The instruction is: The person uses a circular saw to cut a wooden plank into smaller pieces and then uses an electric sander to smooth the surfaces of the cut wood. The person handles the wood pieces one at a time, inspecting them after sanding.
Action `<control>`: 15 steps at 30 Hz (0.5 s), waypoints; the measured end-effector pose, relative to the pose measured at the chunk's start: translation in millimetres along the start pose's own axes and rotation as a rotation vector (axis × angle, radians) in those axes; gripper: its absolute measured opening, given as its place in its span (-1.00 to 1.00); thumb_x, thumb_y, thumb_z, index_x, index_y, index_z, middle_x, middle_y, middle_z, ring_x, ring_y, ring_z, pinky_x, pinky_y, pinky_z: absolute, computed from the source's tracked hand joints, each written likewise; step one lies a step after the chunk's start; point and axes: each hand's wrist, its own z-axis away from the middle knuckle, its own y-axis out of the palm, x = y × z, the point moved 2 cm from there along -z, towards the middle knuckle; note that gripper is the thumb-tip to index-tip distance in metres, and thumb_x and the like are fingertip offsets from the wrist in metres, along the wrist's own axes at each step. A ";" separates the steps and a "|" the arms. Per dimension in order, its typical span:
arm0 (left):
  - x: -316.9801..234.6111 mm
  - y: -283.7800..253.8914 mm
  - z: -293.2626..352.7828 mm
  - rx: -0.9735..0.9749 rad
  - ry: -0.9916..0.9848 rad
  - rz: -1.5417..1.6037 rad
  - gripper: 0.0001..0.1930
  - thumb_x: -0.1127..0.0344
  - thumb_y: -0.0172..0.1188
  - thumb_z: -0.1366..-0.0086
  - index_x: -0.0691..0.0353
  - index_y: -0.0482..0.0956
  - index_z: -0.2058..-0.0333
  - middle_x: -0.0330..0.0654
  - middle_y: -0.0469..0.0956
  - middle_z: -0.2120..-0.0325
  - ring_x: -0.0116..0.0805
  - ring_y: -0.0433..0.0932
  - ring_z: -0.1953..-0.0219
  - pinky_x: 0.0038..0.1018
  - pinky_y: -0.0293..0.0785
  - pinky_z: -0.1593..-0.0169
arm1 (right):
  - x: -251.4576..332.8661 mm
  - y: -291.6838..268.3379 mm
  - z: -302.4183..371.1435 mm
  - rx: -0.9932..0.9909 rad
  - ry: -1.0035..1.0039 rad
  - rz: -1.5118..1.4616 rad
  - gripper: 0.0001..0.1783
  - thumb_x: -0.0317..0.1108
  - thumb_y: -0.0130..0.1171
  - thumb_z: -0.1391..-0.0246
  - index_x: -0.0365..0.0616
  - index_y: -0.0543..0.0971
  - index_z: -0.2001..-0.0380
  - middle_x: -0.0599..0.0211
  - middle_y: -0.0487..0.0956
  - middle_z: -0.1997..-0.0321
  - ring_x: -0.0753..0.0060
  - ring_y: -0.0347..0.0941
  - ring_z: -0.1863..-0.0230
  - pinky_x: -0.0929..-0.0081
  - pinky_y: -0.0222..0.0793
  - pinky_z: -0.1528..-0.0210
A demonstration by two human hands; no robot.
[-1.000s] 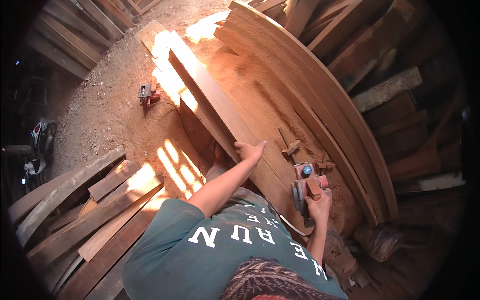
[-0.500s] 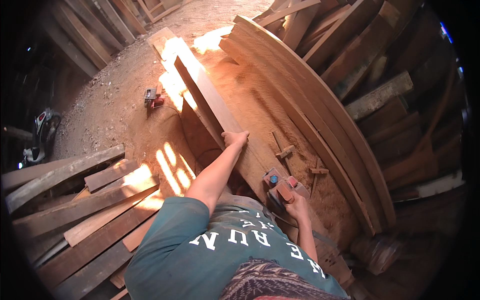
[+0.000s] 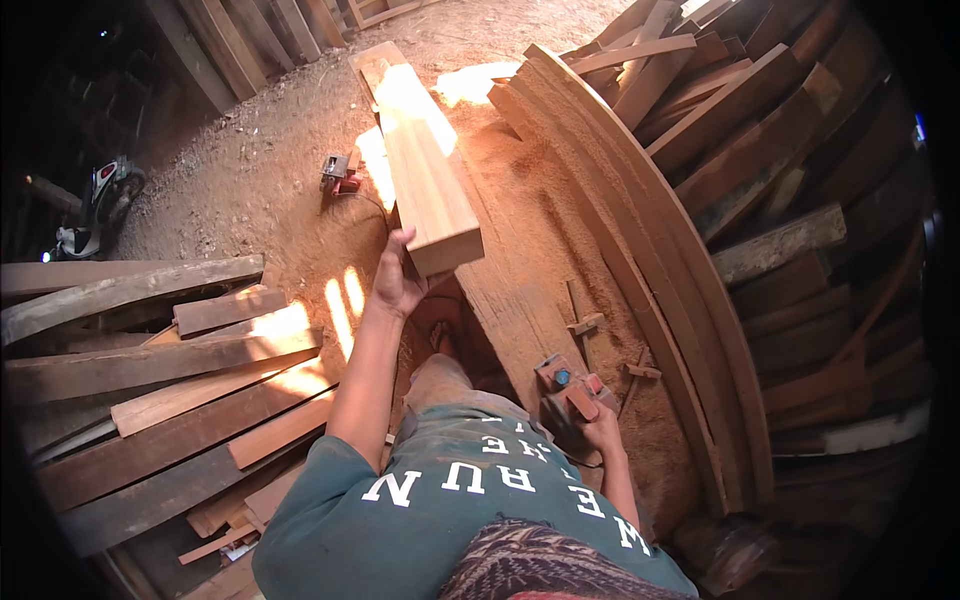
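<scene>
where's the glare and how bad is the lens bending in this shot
Head view: sunlight blows out the top face of the thick plank that the left hand grips, and a patch of sawdust ground beyond it; sun stripes fall on the dirt by the forearm. The curved boards bow towards the rim, and the corners vignette to black. The right hand on the power tool sits in softer shade.

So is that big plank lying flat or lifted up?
Lifted at the near end. The left hand grips the plank, whose cut end hangs in the air above the sawdust-covered board.
</scene>
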 end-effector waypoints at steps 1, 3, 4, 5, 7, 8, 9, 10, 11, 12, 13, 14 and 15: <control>-9.7 6.9 -0.8 -0.016 0.033 0.007 -0.20 -0.29 0.13 -0.37 0.20 0.35 -0.35 -0.01 0.58 -0.13 -0.15 0.64 -0.11 -0.17 0.72 -0.07 | 2.6 -0.6 -0.3 0.000 -0.017 -0.011 -0.66 -0.46 0.36 0.00 -0.21 0.70 0.09 0.19 0.77 0.15 0.37 0.69 0.06 0.36 0.55 -0.05; -28.4 19.0 -3.9 -0.044 0.097 0.022 -0.17 -0.39 0.09 -0.39 0.20 0.36 -0.35 -0.02 0.58 -0.12 -0.18 0.64 -0.10 -0.22 0.74 -0.04 | 4.2 0.1 -2.4 0.005 -0.031 -0.007 -0.67 -0.45 0.35 -0.01 -0.21 0.70 0.10 0.20 0.77 0.15 0.37 0.69 0.06 0.36 0.55 -0.05; -39.1 25.3 -6.0 -0.052 0.112 0.022 -0.14 -0.44 0.04 -0.40 0.20 0.36 -0.34 -0.02 0.57 -0.12 -0.19 0.64 -0.09 -0.23 0.75 -0.02 | 2.0 1.0 -3.1 0.012 -0.025 0.008 -0.67 -0.43 0.35 -0.01 -0.21 0.70 0.10 0.19 0.77 0.15 0.36 0.69 0.06 0.35 0.55 -0.04; -49.6 30.3 -8.4 -0.060 0.126 0.022 -0.12 -0.49 -0.01 -0.41 0.21 0.37 -0.33 -0.02 0.57 -0.12 -0.19 0.65 -0.07 -0.25 0.75 0.00 | -0.5 1.3 -2.8 0.018 -0.018 0.024 -0.67 -0.42 0.35 -0.01 -0.21 0.70 0.10 0.19 0.77 0.15 0.35 0.69 0.05 0.35 0.55 -0.04; -65.2 36.3 -11.7 -0.068 0.157 0.016 -0.13 -0.48 -0.09 -0.47 0.25 0.38 -0.32 -0.01 0.56 -0.12 -0.19 0.64 -0.08 -0.24 0.74 -0.05 | 2.8 1.2 0.4 0.021 -0.011 0.062 -0.68 -0.40 0.35 -0.01 -0.21 0.69 0.11 0.15 0.76 0.16 0.28 0.70 0.06 0.32 0.55 -0.05; -72.5 40.2 -12.9 -0.062 0.170 0.022 -0.13 -0.48 -0.11 -0.47 0.26 0.38 -0.32 0.00 0.56 -0.13 -0.19 0.64 -0.08 -0.23 0.73 -0.07 | 5.1 1.6 1.3 0.022 -0.009 0.081 -0.68 -0.39 0.36 0.00 -0.20 0.69 0.12 0.13 0.76 0.16 0.25 0.70 0.06 0.31 0.55 -0.05; -77.6 42.8 -15.0 -0.056 0.180 0.027 -0.13 -0.47 -0.13 -0.48 0.27 0.37 -0.32 0.00 0.56 -0.13 -0.19 0.63 -0.09 -0.23 0.72 -0.09 | 5.9 3.1 2.1 0.021 -0.008 0.106 -0.68 -0.38 0.36 0.00 -0.21 0.69 0.13 0.11 0.75 0.16 0.21 0.70 0.06 0.30 0.55 -0.05; -82.0 41.9 -16.9 -0.028 0.176 0.023 -0.16 -0.44 -0.16 -0.52 0.26 0.36 -0.34 0.00 0.55 -0.14 -0.18 0.62 -0.12 -0.21 0.69 -0.15 | 6.4 4.5 2.7 0.021 -0.007 0.130 -0.68 -0.37 0.36 0.00 -0.21 0.69 0.14 0.09 0.75 0.17 0.17 0.71 0.06 0.29 0.56 -0.05; -85.2 44.3 -18.2 -0.024 0.184 0.025 -0.17 -0.43 -0.17 -0.53 0.25 0.35 -0.34 0.00 0.55 -0.14 -0.18 0.62 -0.12 -0.21 0.69 -0.15 | 6.4 4.3 2.6 0.020 -0.006 0.155 -0.68 -0.36 0.37 0.00 -0.21 0.68 0.14 0.07 0.74 0.18 0.14 0.71 0.06 0.28 0.56 -0.04; -88.4 45.4 -17.5 -0.024 0.189 0.027 -0.19 -0.42 -0.17 -0.54 0.25 0.35 -0.34 0.00 0.55 -0.14 -0.17 0.61 -0.12 -0.21 0.69 -0.14 | 4.7 4.5 3.0 0.022 -0.006 0.158 -0.68 -0.35 0.37 0.00 -0.21 0.68 0.15 0.06 0.74 0.18 0.12 0.71 0.06 0.27 0.56 -0.04; -90.1 45.5 -18.4 -0.025 0.194 0.029 -0.20 -0.40 -0.18 -0.55 0.24 0.35 -0.35 0.00 0.54 -0.14 -0.17 0.61 -0.12 -0.21 0.70 -0.14 | 3.1 4.9 2.7 0.023 -0.006 0.161 -0.69 -0.34 0.37 0.00 -0.21 0.68 0.16 0.05 0.74 0.19 0.10 0.71 0.06 0.26 0.56 -0.04; -90.5 44.5 -21.2 -0.027 0.190 0.068 -0.24 -0.36 -0.22 -0.58 0.22 0.35 -0.34 0.00 0.56 -0.13 -0.15 0.64 -0.09 -0.21 0.72 -0.11 | 1.3 4.6 3.1 0.024 -0.006 0.164 -0.69 -0.34 0.38 0.00 -0.21 0.68 0.16 0.04 0.73 0.19 0.09 0.71 0.06 0.26 0.56 -0.04; -91.1 43.1 -22.2 -0.024 0.194 0.057 -0.25 -0.35 -0.23 -0.58 0.22 0.35 -0.34 0.00 0.56 -0.13 -0.15 0.65 -0.08 -0.21 0.72 -0.10 | 5.6 3.5 4.7 0.035 0.003 0.161 -0.68 -0.32 0.38 -0.01 -0.21 0.68 0.15 -0.01 0.73 0.16 0.00 0.69 0.02 0.21 0.56 -0.05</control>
